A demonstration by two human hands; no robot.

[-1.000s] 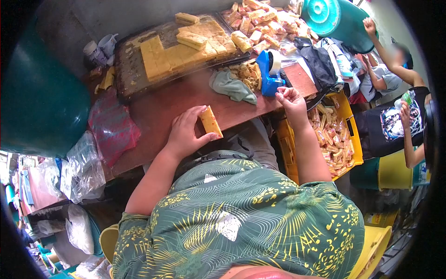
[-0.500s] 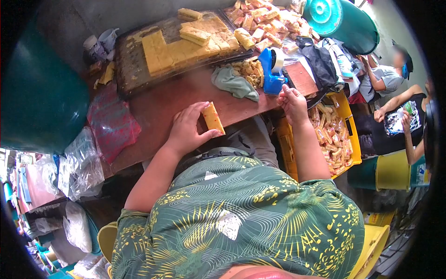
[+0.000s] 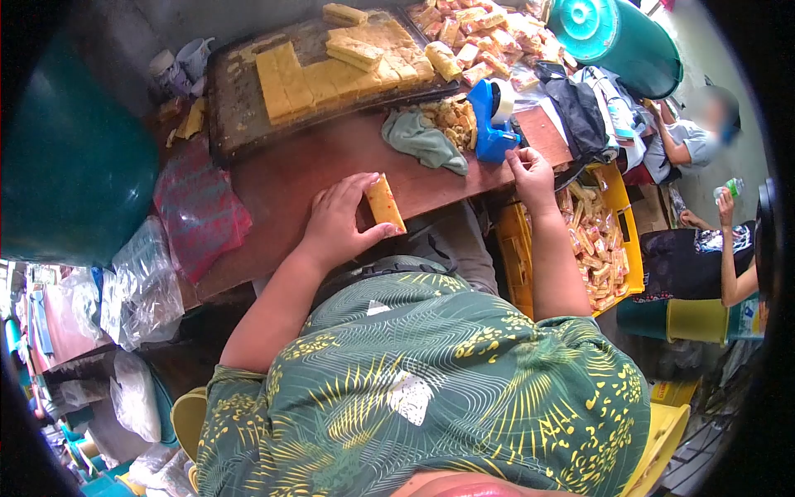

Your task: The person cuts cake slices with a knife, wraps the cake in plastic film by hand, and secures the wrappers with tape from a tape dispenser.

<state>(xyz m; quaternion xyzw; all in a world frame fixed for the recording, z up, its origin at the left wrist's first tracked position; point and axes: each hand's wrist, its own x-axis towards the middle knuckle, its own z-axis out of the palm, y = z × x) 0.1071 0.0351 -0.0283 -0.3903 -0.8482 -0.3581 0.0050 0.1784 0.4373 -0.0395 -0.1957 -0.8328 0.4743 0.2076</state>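
My left hand (image 3: 339,217) grips a wrapped yellow cake bar (image 3: 385,205) between thumb and fingers, at the front edge of the brown table (image 3: 290,182). My right hand (image 3: 532,172) is pinched closed beside the blue tape dispenser (image 3: 495,124); whatever its fingertips hold is too small to make out. Left of the dispenser lie a grey-green cloth (image 3: 424,141) and a heap of cake scraps (image 3: 454,121). Behind them a dark baking tray (image 3: 232,124) bears cut yellow cake (image 3: 286,87), with loose pieces on top.
Wrapped bars (image 3: 489,37) are piled at the back. A yellow crate (image 3: 633,248) of wrapped bars stands right of my right forearm. Red plastic (image 3: 199,207) and a large green drum (image 3: 74,166) are at the left. Two other people (image 3: 687,141) are at the right.
My right hand has drawn its fingers into a tighter pinch by the dispenser. My left hand keeps its hold on the bar. At the right, a co-worker's arms have moved.
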